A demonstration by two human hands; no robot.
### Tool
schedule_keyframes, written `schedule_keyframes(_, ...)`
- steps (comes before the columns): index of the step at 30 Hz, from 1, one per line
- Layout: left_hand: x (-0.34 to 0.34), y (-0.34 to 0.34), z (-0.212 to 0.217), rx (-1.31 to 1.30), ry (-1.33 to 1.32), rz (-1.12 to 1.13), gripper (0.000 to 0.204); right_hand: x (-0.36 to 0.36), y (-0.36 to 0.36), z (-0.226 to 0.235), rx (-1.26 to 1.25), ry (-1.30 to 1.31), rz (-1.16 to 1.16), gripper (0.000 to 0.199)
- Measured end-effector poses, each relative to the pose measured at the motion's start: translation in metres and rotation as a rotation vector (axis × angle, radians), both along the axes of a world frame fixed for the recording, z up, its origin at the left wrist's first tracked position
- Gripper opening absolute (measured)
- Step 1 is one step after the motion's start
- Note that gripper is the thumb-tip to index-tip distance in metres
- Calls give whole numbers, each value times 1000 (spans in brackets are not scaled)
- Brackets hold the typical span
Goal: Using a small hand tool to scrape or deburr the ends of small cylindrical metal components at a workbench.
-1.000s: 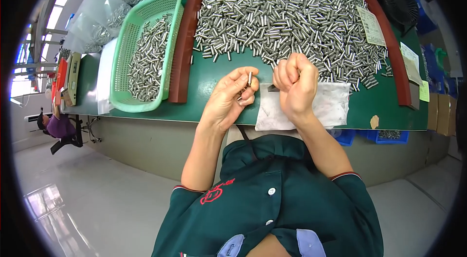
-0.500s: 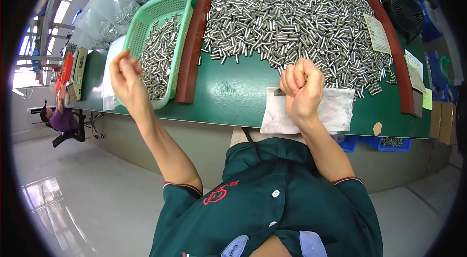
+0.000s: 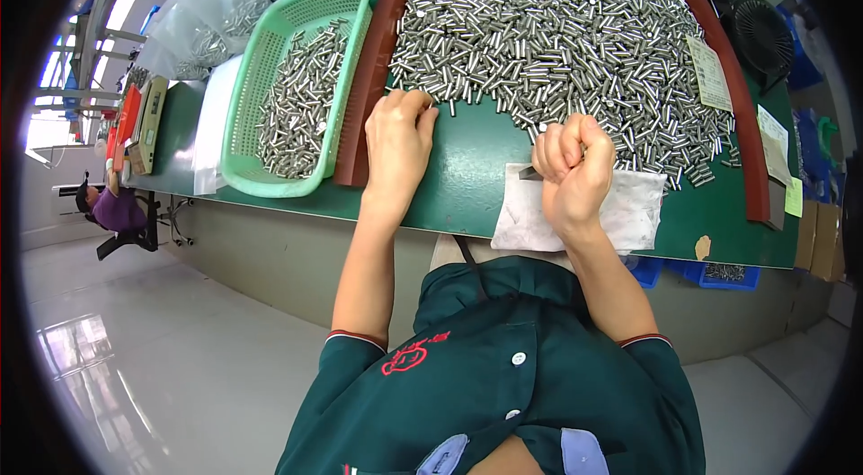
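Note:
Short, shiny metal pins (image 3: 539, 35) lie heaped on the green table. At the heap's near left edge my left hand (image 3: 397, 141) reaches down beside the dark red wooden rail (image 3: 355, 129). Its fingers are bent together, and their tips and anything in them are hidden. My right hand (image 3: 577, 174) is closed in a fist at the heap's near edge, above a stained white cloth (image 3: 629, 216). A small dark flat piece (image 3: 529, 173) shows at the left of that fist; what the fist holds is unclear.
Left of the rail stands a green plastic basket (image 3: 241, 129) partly filled with pins (image 3: 301, 106). Clear bags (image 3: 202, 21) and a scale (image 3: 148, 129) lie farther left. A black fan (image 3: 760, 33) stands at right; blue bins (image 3: 719, 275) sit below. A seated person (image 3: 115, 207) is far left.
My left hand has moved right, from above the basket to the heap's left edge, and lowered onto it. The right fist stays nearly in place. The view has shifted slightly.

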State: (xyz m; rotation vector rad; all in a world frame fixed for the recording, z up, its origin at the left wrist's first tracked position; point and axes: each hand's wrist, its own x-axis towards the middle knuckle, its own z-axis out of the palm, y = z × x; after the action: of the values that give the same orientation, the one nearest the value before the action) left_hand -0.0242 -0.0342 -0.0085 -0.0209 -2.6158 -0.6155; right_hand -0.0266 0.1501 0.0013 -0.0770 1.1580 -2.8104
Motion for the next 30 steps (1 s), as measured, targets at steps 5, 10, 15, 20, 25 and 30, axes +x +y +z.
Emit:
schedule_keyframes(5, 0, 7, 6, 38, -21, 47, 13, -1, 1, 0, -1, 7, 5, 34)
schedule_keyframes(10, 8, 12, 6, 579, -215, -139, 20, -2, 1, -2, -6, 10, -5, 34)
schedule_keyframes(15, 20, 22, 2, 1476, -388, -208, 11, -1, 1, -2, -21, -2, -9, 34)
schedule_keyframes(20, 22, 20, -3, 1567, -407, -227, 12, -1, 1, -1, -23, -3, -9, 35)
schedule_keyframes(25, 23, 22, 0, 1524, -432, -189, 13, -1, 2, -1, -22, -2, -7, 36)
schedule_keyframes(30, 23, 21, 0, 1505, -447, -207, 15, -1, 2, 0, -23, -1, 0, 36)
